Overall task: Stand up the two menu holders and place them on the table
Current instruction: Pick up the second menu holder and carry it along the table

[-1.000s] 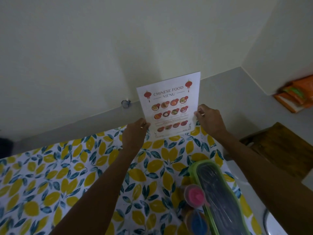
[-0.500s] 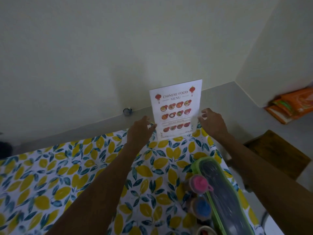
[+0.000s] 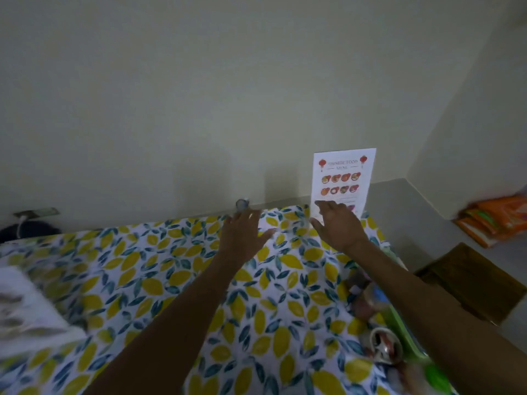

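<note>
A menu holder with a white Chinese food menu stands upright at the far right corner of the table, which wears a lemon-print cloth. My right hand hovers just in front of its lower part, fingers spread, holding nothing. My left hand is further left over the cloth, also spread and free. A blurred white flat thing lies at the table's left edge; it may be the second menu holder, but I cannot tell.
Small jars and a can sit by a green tray at the table's right edge. A wooden stool stands to the right. Orange packets lie on the floor by the wall. The wall is close behind the table.
Both hands have let go of the standing menu holder and drawn back toward me and leftward. My view has swung left, bringing the white thing at the left edge into sight.
</note>
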### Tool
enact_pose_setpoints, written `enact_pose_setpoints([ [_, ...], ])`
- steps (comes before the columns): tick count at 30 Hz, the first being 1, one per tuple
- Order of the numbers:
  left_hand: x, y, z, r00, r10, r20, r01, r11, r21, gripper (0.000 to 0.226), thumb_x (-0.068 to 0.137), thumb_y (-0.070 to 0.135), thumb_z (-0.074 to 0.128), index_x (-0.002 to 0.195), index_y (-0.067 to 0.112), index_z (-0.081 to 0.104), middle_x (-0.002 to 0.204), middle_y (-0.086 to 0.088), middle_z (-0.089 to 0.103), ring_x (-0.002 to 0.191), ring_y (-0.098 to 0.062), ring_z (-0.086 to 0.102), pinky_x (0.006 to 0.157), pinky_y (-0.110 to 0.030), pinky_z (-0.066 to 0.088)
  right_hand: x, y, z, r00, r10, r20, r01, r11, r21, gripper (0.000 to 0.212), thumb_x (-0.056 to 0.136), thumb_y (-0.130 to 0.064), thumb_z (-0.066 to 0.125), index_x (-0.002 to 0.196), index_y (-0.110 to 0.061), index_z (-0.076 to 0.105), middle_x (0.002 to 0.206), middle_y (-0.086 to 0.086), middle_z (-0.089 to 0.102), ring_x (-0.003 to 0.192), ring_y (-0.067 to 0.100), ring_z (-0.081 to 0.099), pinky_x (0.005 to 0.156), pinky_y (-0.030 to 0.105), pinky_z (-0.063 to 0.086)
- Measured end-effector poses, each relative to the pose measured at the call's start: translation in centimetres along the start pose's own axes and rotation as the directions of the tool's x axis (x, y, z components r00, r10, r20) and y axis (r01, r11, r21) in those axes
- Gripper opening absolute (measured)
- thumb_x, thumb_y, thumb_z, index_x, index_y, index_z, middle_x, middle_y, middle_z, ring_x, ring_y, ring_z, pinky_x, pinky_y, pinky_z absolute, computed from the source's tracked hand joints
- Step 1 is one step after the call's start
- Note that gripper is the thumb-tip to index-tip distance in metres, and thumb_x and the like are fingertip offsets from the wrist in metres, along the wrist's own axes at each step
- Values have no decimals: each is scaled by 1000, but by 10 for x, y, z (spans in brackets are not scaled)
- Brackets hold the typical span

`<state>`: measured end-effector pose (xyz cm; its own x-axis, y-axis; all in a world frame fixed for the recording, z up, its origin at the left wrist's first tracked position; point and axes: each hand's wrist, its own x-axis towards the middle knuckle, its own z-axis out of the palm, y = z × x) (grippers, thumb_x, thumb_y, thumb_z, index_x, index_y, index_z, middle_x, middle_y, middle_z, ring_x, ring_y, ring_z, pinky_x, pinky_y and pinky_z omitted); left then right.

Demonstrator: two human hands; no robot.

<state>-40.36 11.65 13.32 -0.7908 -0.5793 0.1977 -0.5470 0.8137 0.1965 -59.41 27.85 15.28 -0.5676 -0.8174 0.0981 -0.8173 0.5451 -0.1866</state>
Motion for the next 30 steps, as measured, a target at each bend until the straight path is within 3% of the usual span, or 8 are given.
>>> enact_pose_setpoints([
  [4,-77,-59,-29,998,-57,0,57,998,18,71,87,66,47,140,19,47,138,-7,56,125,-30,53,102,-45,39,-42,-93,11,994,-102,47,103,994,-24,58,97,-45,46,144,-11,40,138,19,54,119,42,54,94,51,50],
  [8,-159,-122,-61,990,-140,35,140,990,21,71,89,63,46,144,19,40,146,-7,47,132,-30,45,106,-45,33,-78,-188,31,978,-197,71,199,980,-17,60,96,-47,46,144,-11,40,136,18,56,119,40,54,93,48,51],
  [16,-297,-236,-104,936,-353,0,352,934,62,72,87,68,44,143,22,42,143,-4,51,128,-27,50,104,-44,38,-127,-350,64,909,-373,183,376,926,19,59,98,-47,44,146,-13,37,143,14,50,126,36,50,99,47,47],
  [22,-367,-298,-125,881,-473,-22,472,875,104,68,88,66,42,138,19,45,136,-6,55,123,-30,52,99,-46,41,-145,-435,88,853,-476,216,475,878,61,59,98,-48,44,146,-13,37,142,14,51,126,36,50,99,48,48],
  [30,-413,-367,-129,813,-582,21,577,809,114,72,90,67,39,145,20,38,146,-6,47,132,-29,46,105,-48,37,-146,-508,131,812,-503,296,494,862,112,60,97,-47,45,145,-12,38,146,13,48,130,36,47,103,48,45],
])
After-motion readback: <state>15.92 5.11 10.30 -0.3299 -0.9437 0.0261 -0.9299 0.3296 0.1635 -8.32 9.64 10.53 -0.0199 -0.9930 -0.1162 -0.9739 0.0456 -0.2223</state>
